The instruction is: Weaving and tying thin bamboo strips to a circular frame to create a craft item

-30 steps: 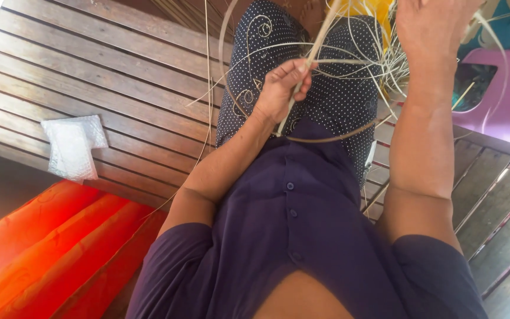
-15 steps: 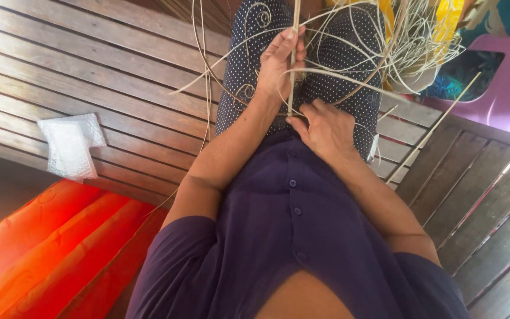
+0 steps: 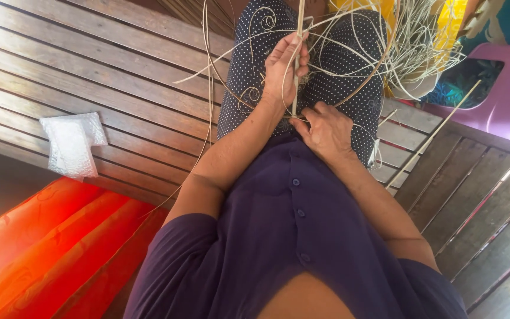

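I sit on a wooden slatted bench (image 3: 107, 77) with a dotted dark skirt (image 3: 349, 77) over my lap. My left hand (image 3: 286, 70) grips a pale upright cane stick (image 3: 297, 35) that rises past the top edge. My right hand (image 3: 326, 130) rests just below it on my lap, fingers closed around the lower end of the same stick and a thin strand. Loose pale cane strands (image 3: 411, 50) curl in loops over my knees and to the right.
A crumpled clear plastic bag (image 3: 72, 145) lies on the slats at left. Orange-red cloth (image 3: 48, 248) fills the lower left. A pink plastic chair (image 3: 503, 94) stands at right, with something yellow (image 3: 450, 23) behind the strands.
My right hand came down from high at the upper right to my lap below the left hand. My left hand has shifted slightly up the stick.
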